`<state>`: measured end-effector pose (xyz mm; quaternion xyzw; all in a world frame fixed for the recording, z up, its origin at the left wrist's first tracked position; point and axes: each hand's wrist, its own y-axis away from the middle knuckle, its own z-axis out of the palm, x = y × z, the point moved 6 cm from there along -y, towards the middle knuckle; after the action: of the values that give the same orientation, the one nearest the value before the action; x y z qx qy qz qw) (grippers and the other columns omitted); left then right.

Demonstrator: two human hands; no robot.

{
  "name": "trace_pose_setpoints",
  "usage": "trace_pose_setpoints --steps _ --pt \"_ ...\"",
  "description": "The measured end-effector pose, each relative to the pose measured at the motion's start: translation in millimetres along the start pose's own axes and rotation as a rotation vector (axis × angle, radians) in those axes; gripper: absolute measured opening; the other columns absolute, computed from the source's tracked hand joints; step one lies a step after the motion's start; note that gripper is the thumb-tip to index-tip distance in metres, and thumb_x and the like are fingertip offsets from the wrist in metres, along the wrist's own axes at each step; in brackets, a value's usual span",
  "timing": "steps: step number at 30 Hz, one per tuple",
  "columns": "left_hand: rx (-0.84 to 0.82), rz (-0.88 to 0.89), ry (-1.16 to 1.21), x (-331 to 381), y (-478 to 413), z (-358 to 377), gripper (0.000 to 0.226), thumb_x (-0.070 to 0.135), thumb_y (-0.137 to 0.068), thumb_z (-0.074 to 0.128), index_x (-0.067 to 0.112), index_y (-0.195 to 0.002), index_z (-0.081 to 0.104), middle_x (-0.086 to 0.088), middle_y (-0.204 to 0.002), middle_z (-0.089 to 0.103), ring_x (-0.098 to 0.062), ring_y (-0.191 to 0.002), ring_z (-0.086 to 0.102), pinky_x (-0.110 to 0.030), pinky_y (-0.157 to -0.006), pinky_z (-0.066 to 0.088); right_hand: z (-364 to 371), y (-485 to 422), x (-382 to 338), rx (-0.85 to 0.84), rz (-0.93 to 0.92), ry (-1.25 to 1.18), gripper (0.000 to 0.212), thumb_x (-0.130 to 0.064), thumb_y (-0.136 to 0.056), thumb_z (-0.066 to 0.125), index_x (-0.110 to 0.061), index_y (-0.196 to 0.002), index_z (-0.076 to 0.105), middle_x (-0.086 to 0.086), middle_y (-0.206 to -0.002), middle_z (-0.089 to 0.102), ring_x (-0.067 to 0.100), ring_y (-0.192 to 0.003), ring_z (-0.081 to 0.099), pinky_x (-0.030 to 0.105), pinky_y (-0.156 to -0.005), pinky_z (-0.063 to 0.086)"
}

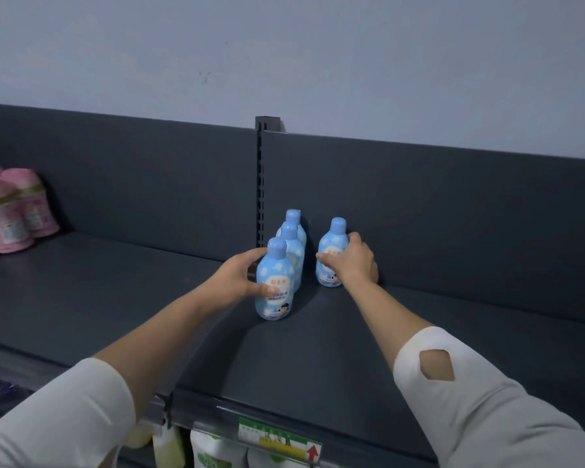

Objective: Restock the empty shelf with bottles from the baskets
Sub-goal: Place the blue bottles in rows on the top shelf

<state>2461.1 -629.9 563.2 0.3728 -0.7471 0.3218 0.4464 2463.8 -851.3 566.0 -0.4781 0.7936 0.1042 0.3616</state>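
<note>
Sky-blue bottles (274, 268), white cloud print
Dark grey shelf (115, 292); pink packs (11, 211) left of the bottles (sleeves (65, 417) white).

Four pale-blue, cloud-printed bottles with blue caps, all upright on the dark grey shelf (419, 332). Three line up front to back: front bottle (275, 265) gripped by the left hand (237, 276), middle bottle (289, 233) close behind, rear bottle (293, 216) deepest. The fourth bottle (333, 243) stands apart to the right, with the right hand (352, 261) wrapped round it.
</note>
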Motion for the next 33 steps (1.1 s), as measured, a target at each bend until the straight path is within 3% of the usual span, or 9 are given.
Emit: trace_pose_setpoints --steps 8,12,14,16,19,22,26,30,33 --pt "-0.062 0.027 0.002 -1.1 -9.6 -0.5 0.058 0.001 -0.074 0.075 0.024 -0.123 0.055 0.004 -0.113 0.067 -0.008 -0.106 0.062 -0.025 -0.091 0.051 10.9 -8.3 -3.0 0.05 0.015 -0.014 0.074 -0.041 -0.074 0.077 -0.013 -0.13 0.038 0.01 -0.13 0.046 0.032 -0.109 0.056 0.034 -0.068 0.039" --pt "-0.084 0.048 -0.019 1.4 -11.2 1.4 0.056 0.001 -0.073 0.076 0.027 -0.119 0.056 0.007 -0.11 0.067 -0.008 -0.105 0.063 -0.025 -0.09 0.051 6.8 -2.7 0.6 0.095 -0.012 -0.089 0.086 -0.038 -0.075 0.077 -0.013 -0.142 0.03 0.013 -0.139 0.037 0.034 -0.124 0.044 0.041 -0.093 0.042" --pt "-0.101 0.063 -0.032 2.9 -12.8 6.2 0.057 0.001 -0.073 0.076 0.025 -0.12 0.056 0.004 -0.111 0.067 -0.01 -0.105 0.062 -0.025 -0.091 0.051 -3.7 1.4 5.9 0.188 -0.068 -0.066 0.069 -0.037 -0.08 0.072 -0.013 -0.135 0.04 0.011 -0.134 0.042 0.033 -0.122 0.043 0.038 -0.096 0.038" --pt "-0.12 0.082 -0.054 5.6 -15.5 13.8 0.058 0.002 -0.072 0.077 0.021 -0.124 0.056 0.002 -0.114 0.066 -0.012 -0.106 0.062 -0.026 -0.093 0.051 -14.8 6.1 10.5 0.24 -0.16 -0.072 0.037 -0.031 -0.084 0.068 -0.014 -0.114 0.056 0.007 -0.117 0.053 0.027 -0.108 0.052 0.035 -0.09 0.041" --pt "-0.139 0.084 -0.063 6.9 -23.4 25.9 0.061 0.006 -0.073 0.077 0.019 -0.128 0.053 0.002 -0.116 0.064 -0.012 -0.109 0.06 -0.028 -0.094 0.051 -17.5 11.2 21.2 0.052 -0.21 -0.2 0.003 -0.014 -0.086 0.065 -0.017 -0.085 0.066 -0.001 -0.084 0.064 0.014 -0.081 0.059 0.024 -0.073 0.046" --pt "-0.137 0.089 -0.062 6.6 -31.8 36.4 0.062 0.01 -0.074 0.077 0.02 -0.129 0.05 0.002 -0.12 0.061 -0.013 -0.114 0.057 -0.034 -0.098 0.049 -7.1 27.1 31.6 -0.286 -0.14 -0.327 0.023 0.003 -0.086 0.055 -0.016 -0.09 0.067 -0.003 -0.084 0.067 0.011 -0.081 0.059 0.019 -0.061 0.042" --pt "-0.118 0.116 -0.058 10.9 -37.7 50.0 0.061 0.009 -0.077 0.074 0.023 -0.13 0.045 0.003 -0.123 0.057 -0.014 -0.117 0.054 -0.035 -0.098 0.049 1.0 51.0 30.5 -0.616 -0.173 -0.442 0.045 0.012 -0.084 0.054 -0.025 -0.11 0.058 0.001 -0.102 0.064 0.005 -0.074 0.057 0.018 -0.064 0.046" --pt "-0.082 0.169 -0.061 16.8 -40.4 60.8 0.069 0.009 -0.076 0.075 0.019 -0.134 0.04 -0.001 -0.118 0.055 -0.014 -0.111 0.057 -0.026 -0.091 0.051 5.7 51.0 30.1 -0.576 -0.21 -0.537 0.045 0.003 -0.078 0.072 -0.02 -0.113 0.056 0.005 -0.117 0.065 0.017 -0.107 0.064 0.032 -0.091 0.052" --pt "-0.05 0.187 -0.104 19.6 -40.3 63.1 0.065 0.007 -0.079 0.072 0.016 -0.135 0.041 -0.002 -0.117 0.056 -0.015 -0.108 0.058 -0.026 -0.093 0.049 2.9 42.2 34.9 -0.436 -0.197 -0.518 0.036 0.0 -0.076 0.076 -0.021 -0.1 0.06 0.007 -0.107 0.069 0.02 -0.101 0.066 0.038 -0.092 0.052"
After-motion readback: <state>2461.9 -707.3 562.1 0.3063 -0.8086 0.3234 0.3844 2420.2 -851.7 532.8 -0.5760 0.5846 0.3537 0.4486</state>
